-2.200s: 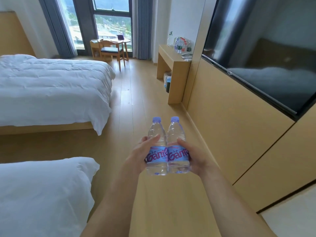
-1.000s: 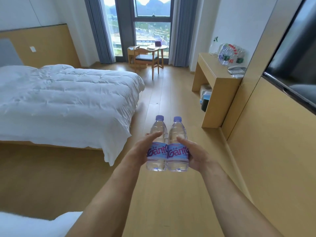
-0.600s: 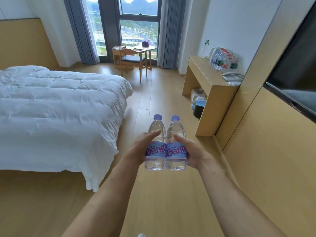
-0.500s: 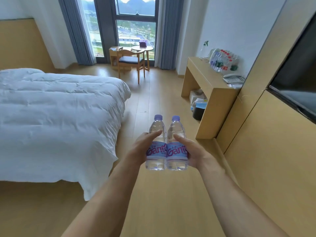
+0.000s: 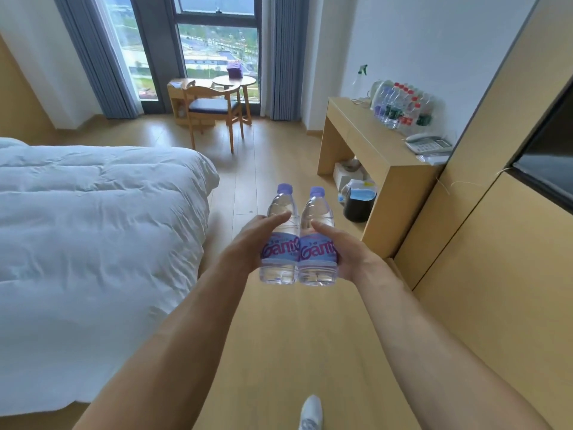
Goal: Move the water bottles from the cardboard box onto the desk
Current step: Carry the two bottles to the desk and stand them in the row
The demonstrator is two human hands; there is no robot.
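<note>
Two clear water bottles with purple caps and purple labels stand upright side by side in front of me. My left hand (image 5: 248, 240) grips the left bottle (image 5: 280, 234), and my right hand (image 5: 348, 252) grips the right bottle (image 5: 317, 240). The two bottles touch each other above the wooden floor. The wooden desk (image 5: 366, 141) stands ahead on the right against the wall, with several more water bottles (image 5: 400, 105) grouped at its back. The cardboard box is out of view.
A white-covered bed (image 5: 93, 228) fills the left side. A phone (image 5: 428, 144) lies on the desk's near end; a black bin (image 5: 359, 201) sits under it. A chair (image 5: 214, 111) and round table (image 5: 234, 82) stand by the window. A wooden wall panel runs along the right.
I have walked forward along the floor between bed and wall; the desk is now closer and larger. Both hands still hold the two bottles the same way.
</note>
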